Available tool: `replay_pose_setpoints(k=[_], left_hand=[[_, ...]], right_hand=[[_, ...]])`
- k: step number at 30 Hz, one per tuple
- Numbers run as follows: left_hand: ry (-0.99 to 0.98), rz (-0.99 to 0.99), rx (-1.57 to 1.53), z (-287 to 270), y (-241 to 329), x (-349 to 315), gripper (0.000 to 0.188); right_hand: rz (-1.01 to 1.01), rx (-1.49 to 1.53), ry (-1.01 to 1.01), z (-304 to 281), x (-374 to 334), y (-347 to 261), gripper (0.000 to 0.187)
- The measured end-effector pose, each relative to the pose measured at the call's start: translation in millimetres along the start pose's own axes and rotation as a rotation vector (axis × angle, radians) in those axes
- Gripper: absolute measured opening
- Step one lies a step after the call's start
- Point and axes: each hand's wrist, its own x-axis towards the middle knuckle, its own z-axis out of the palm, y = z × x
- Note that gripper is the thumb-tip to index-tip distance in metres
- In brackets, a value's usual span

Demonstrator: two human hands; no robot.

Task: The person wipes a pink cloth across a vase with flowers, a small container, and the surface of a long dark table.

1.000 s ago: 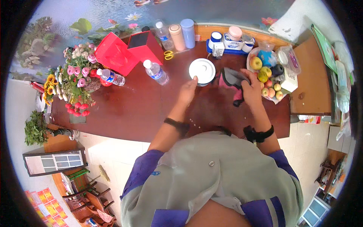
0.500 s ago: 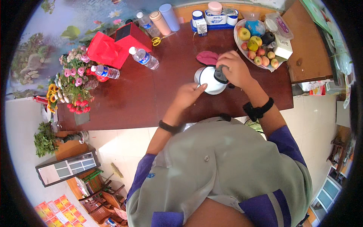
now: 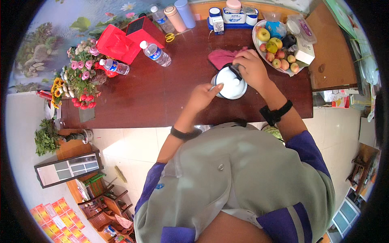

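Observation:
A white, round enamel-like vessel [image 3: 230,87] with a dark rim is at the middle right of the table; I cannot tell whether it is a mug or a pot. My left hand [image 3: 206,96] is closed on its left edge, thumb on top. Bent over its upper right side, my right hand [image 3: 252,69] grips a dark grey piece [image 3: 236,71], perhaps a cloth, pressed against the rim. The fingers hide most of that piece. Just behind the vessel lies a crumpled pink cloth [image 3: 223,58], close to my right hand's fingers.
A fruit plate [image 3: 257,45] stands at the right, near my right hand. Water bottles [image 3: 156,54], a red box [image 3: 146,34], yellow scissors [image 3: 170,37] and flowers [image 3: 83,75] are at the left. A blue tray [image 3: 229,27] with containers sits at the back of the brown table [image 3: 162,101].
My right hand has shifted along the vessel's rim, bringing the dark piece to its upper edge. The vessel has turned or tilted a little. My left hand still holds its edge.

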Motion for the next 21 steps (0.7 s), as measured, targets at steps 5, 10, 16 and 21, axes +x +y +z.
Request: replay_pose_setpoints(k=[5,10,16,21], left_hand=[[0.166,-0.001,-0.29,-5,-13,1,0.041],[0.195,-0.098,-0.361,-14,17,-1,0.044],[0.181,-0.17,-0.437,3,35,-1,0.046],[0.164,-0.247,-0.529,12,22,-1,0.05]], right_hand=[[0.119,-0.028,0.028,-7,-33,9,0.019],[0.221,0.049,0.279,-28,-11,-14,0.021],[0.154,-0.054,0.213,-12,-4,-40,0.026],[0.176,-0.131,0.197,-24,-19,-53,0.025]])
